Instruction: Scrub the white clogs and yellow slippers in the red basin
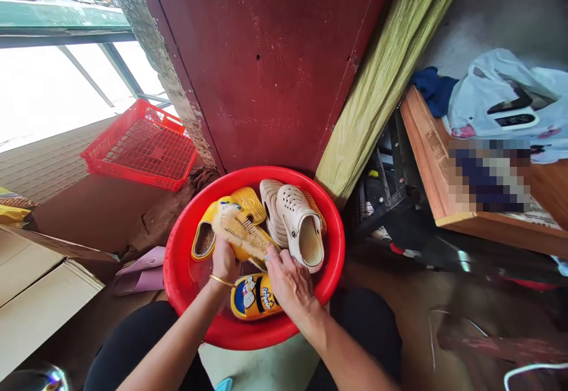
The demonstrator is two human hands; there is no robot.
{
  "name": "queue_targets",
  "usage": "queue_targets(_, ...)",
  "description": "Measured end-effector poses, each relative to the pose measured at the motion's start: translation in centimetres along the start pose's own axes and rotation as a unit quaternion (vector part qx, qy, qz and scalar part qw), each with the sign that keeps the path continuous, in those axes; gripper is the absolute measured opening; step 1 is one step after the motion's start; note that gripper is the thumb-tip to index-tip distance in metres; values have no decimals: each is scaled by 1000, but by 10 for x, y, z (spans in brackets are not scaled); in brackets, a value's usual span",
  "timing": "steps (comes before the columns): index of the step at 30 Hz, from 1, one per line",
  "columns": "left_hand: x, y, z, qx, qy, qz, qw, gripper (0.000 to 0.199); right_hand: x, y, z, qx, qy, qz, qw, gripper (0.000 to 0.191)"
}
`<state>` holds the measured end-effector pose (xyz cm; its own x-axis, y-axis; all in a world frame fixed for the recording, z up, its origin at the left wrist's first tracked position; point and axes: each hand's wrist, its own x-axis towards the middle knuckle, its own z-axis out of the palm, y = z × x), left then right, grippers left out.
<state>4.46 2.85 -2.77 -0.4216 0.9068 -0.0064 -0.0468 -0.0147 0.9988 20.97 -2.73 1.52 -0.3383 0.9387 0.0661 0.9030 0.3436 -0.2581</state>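
Observation:
A red basin (331,284) holds several shoes. My left hand (225,259) grips a yellow shoe (205,236) over the basin's left side, its fingertips mostly hidden. My right hand (290,281) is closed round the lower right end of a pale bristled brush (242,231), which lies slanted across the yellow shoe and is partly blurred. Below the hands rests a yellow-and-blue cartoon slipper (251,297), partly covered by my right hand. Beige clogs (306,225) lean at the basin's right, beside a yellow sole (249,203).
Behind the basin rises a dark red panel (266,71), with a greenish curtain (381,89) to its right. A red mesh crate (142,148), pink slippers (144,272) and cardboard (48,302) lie left. A wooden surface (501,231) at right bears a plastic bag (497,95).

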Motion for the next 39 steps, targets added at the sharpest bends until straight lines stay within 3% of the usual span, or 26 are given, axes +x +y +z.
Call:
queue_targets(4,33,10,-22,-103,56,-27,993,45,-21,12,6,-12,-26,-9,1000,41)
queue_targets(7,49,6,-30,-182,38,-116,976,42,-23,40,0,3,-24,14,1000,41)
queue_targets(9,55,-4,-27,-175,21,-156,972,41,-19,59,-6,32,-4,52,998,41)
queue_targets(13,58,-30,-16,-46,54,-105,992,38,-15,69,-5,165,16,69,984,39)
queue_targets(15,57,-38,-17,-25,67,-91,993,43,-20,58,4,224,-26,56,972,40)
queue_targets(18,51,-41,-28,139,54,5,989,52,-31,34,21,238,-106,32,965,62)
queue_targets(20,46,-39,-39,253,28,77,964,47,-33,20,30,218,-143,11,965,73)
queue_targets(23,37,-38,-52,362,-66,123,922,41,-24,10,32,204,-156,19,966,73)
queue_targets(26,28,-40,-64,504,-147,132,841,53,-9,14,24,260,-114,68,957,63)
queue_targets(28,25,-39,-68,543,-153,114,818,58,-2,22,17,351,-99,106,925,49)
queue_targets(29,23,-37,-69,540,-148,109,821,58,0,27,14,409,-99,124,899,40)
queue_targets(31,20,-28,-67,495,-122,119,852,54,4,35,9,530,-88,159,829,31)
queue_targets(34,13,-7,-55,339,-95,136,926,47,11,45,3,675,-9,196,711,43)
queue_targets(35,9,0,-50,265,-107,112,952,49,15,46,2,707,24,209,676,50)
queue_targets(37,-3,8,-38,113,-149,6,982,59,23,45,3,744,73,234,622,61)
queue_targets(39,-15,9,-25,6,-204,-104,973,68,29,39,7,755,86,253,599,69)
